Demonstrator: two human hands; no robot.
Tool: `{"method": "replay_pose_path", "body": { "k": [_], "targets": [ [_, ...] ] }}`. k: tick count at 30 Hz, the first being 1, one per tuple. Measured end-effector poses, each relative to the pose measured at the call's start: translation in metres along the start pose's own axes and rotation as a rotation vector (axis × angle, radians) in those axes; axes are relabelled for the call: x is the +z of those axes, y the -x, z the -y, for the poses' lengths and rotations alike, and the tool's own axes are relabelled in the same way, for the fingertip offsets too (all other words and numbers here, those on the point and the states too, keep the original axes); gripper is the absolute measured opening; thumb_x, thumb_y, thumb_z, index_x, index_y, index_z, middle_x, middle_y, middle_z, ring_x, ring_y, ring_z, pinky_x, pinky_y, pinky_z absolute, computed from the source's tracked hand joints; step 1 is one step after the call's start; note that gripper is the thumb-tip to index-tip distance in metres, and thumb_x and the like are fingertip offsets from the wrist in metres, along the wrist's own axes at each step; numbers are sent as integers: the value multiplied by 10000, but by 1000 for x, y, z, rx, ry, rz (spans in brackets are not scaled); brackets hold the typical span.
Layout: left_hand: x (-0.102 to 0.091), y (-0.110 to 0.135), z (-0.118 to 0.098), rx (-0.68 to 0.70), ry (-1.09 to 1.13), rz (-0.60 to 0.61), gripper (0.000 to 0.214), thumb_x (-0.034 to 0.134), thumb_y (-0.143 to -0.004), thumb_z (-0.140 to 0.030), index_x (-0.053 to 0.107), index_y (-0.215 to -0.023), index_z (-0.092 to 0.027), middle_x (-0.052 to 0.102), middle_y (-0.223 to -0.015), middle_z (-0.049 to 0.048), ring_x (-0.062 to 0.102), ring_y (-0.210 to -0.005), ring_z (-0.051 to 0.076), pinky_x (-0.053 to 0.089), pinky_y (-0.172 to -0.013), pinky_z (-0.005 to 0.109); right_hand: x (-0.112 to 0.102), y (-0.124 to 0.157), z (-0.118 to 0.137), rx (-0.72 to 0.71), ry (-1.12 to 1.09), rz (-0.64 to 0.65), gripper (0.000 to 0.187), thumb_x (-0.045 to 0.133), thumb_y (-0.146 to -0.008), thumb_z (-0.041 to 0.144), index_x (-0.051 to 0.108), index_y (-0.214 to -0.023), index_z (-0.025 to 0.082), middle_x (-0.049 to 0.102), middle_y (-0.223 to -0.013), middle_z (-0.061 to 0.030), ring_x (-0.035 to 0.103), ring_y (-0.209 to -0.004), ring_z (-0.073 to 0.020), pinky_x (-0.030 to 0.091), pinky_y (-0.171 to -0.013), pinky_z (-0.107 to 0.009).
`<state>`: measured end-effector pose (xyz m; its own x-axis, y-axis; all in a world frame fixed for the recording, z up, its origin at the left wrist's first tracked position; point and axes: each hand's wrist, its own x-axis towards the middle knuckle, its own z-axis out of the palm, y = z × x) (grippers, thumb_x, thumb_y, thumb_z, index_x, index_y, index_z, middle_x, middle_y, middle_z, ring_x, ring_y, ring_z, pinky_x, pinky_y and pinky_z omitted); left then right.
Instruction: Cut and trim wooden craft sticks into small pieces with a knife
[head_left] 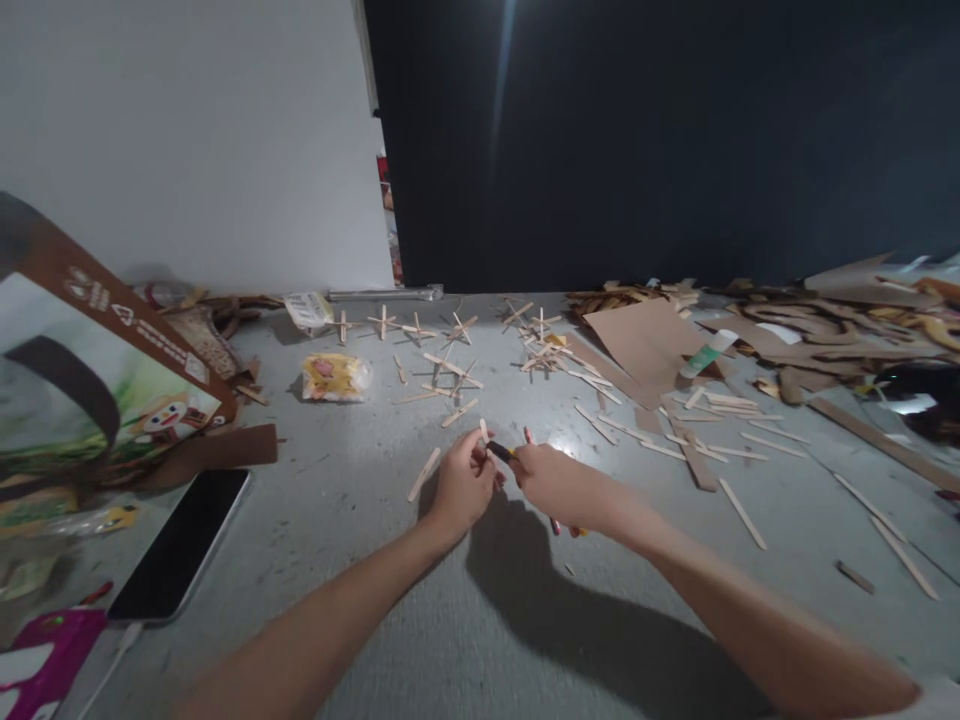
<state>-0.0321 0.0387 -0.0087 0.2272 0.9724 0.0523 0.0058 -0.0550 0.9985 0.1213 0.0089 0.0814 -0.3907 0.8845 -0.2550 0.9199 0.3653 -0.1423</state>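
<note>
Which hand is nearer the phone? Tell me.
Left. The left hand is right of the phone; the right hand is farther right, beyond the left hand.

Dim, glare on tabletop, soft shadows, stretched edges

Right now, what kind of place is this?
Probably a craft workspace: wooden sticks lie scattered on the grey tabletop, along with brown cardboard and what looks like a glue stick.
</note>
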Motion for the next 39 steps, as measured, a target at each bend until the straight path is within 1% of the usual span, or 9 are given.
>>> {"method": "replay_pose_path", "body": {
  "k": [4, 6, 8, 12, 17, 24, 31, 35, 39],
  "targets": [
    [0, -1, -1, -7, 37, -8, 284, 648, -809, -150, 647, -1091, -183, 623, -684, -51, 671, -543, 134, 516, -534, 215, 6, 8, 19, 224, -185, 51, 311, 405, -957, 38, 683, -1078, 111, 737, -962, -166, 734, -836, -245, 477, -711, -320],
    [1, -1, 0, -18, 57, -28, 299, 647, -817, -145, 646, -1114, -178, 628, -740, -41, 680, -563, 128, 543, -554, 219, 7, 9, 24, 251, -214, 53, 305, 409, -958, 37, 648, -1137, 96, 738, -1018, -187, 736, -904, -269, 437, -689, -321],
    [1, 0, 1, -26, 62, -53, 450, 640, -823, -121, 618, -1267, -195, 650, -854, -24, 679, -576, 105, 553, -566, 210, 6, 10, 27, 262, -230, 58, 297, 399, -977, 46, 628, -1159, 94, 738, -1038, -196, 734, -928, -275, 405, -676, -322],
    [2, 1, -1, -20, 52, -16, 778, 593, -868, -75, 405, -1581, -324, 660, -1030, -3, 678, -609, 71, 566, -606, 198, 2, 12, 22, 293, -235, 70, 280, 385, -1002, 60, 627, -1138, 104, 732, -1012, -200, 735, -918, -274, 363, -661, -318],
    [5, 3, -6, -35, -26, 35, 633, 558, -902, -67, 552, -1500, -272, 636, -928, -5, 686, -614, 85, 563, -603, 202, -1, 22, 15, 276, -159, 53, 277, 374, -1046, 103, 634, -1141, 112, 731, -997, -190, 741, -912, -278, 355, -651, -313],
    [13, 6, -7, -30, -28, 52, 554, 575, -890, -66, 629, -1413, -240, 604, -805, -29, 686, -605, 95, 562, -588, 192, -10, 35, 30, 379, -15, 107, 270, 424, -1021, 56, 629, -1196, 76, 733, -978, -197, 771, -926, -288, 400, -628, -286],
    [23, 11, -8, -6, -8, 69, 489, 632, -902, -128, 655, -1374, -248, 602, -773, -36, 667, -584, 97, 572, -564, 191, -28, 46, 21, 173, 168, 156, 351, 392, -990, -1, 706, -1115, 90, 723, -997, -189, 765, -897, -293, 461, -631, -311],
    [27, 11, -7, -52, -10, 29, 395, 632, -898, -102, 705, -1275, -196, 606, -731, -30, 701, -599, 116, 584, -581, 199, -32, 47, 21, 210, 192, 186, 369, 408, -961, -27, 715, -1134, 84, 726, -1002, -188, 770, -878, -302, 471, -607, -314],
    [22, 8, -4, 15, -4, 18, 604, 636, -925, -127, 549, -1509, -252, 622, -778, -32, 724, -635, 123, 605, -607, 216, -35, 43, 22, 157, 189, 163, 317, 428, -980, 0, 717, -1074, 90, 725, -1022, -187, 766, -885, -304, 474, -620, -320]
  ]
}}
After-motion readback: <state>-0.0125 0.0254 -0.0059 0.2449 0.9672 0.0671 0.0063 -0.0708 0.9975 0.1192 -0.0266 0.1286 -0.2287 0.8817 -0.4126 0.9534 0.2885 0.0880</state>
